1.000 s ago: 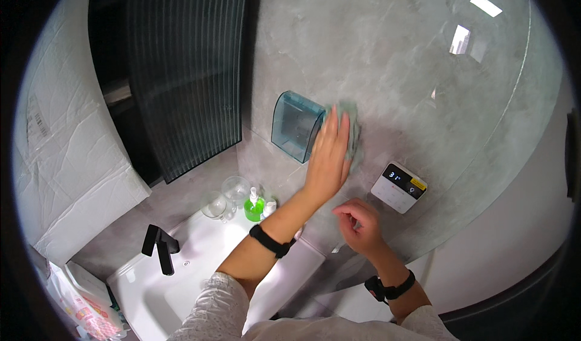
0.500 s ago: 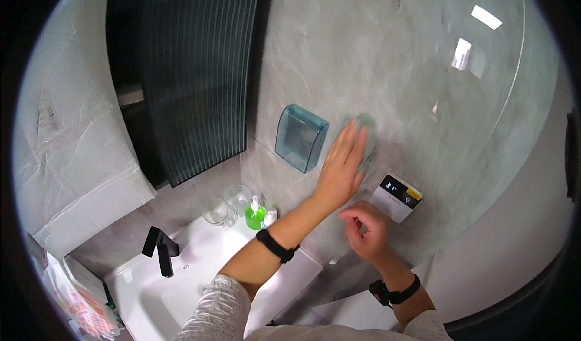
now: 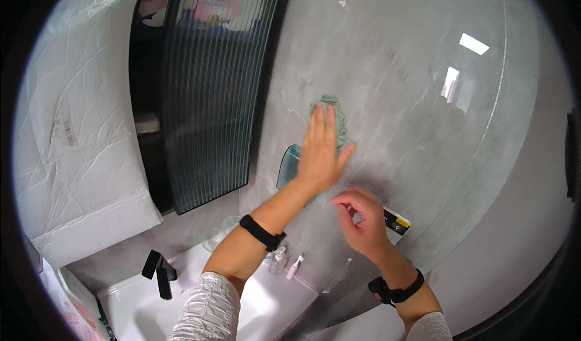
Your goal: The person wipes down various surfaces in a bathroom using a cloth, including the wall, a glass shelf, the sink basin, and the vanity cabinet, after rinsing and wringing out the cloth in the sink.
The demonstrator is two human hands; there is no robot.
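My left hand (image 3: 321, 150) holds a crumpled green cloth (image 3: 339, 120) against the grey marbled wall (image 3: 399, 93). Its fingers lie stretched over the cloth, pointing up, with the thumb out to the side. Partly behind that hand and wrist is a blue translucent wall box (image 3: 289, 164). My right hand (image 3: 363, 223) is raised lower on the right, curled with thumb and forefinger close together and nothing visible in it. Behind it, a white wall unit with a dark display (image 3: 394, 221) is partly covered.
Below on the left stands a white washbasin (image 3: 254, 308) with a black tap (image 3: 160, 274). Clear bottles (image 3: 278, 261) and glass cups (image 3: 213, 238) line its back rim. A ribbed-glass cabinet door (image 3: 212, 105) hangs at upper left, beside a white wrapped panel (image 3: 85, 129).
My left hand has moved left and up across the wall with the cloth, now partly covering the wall box. The view has shifted; my right hand stays curled and now overlaps the display unit.
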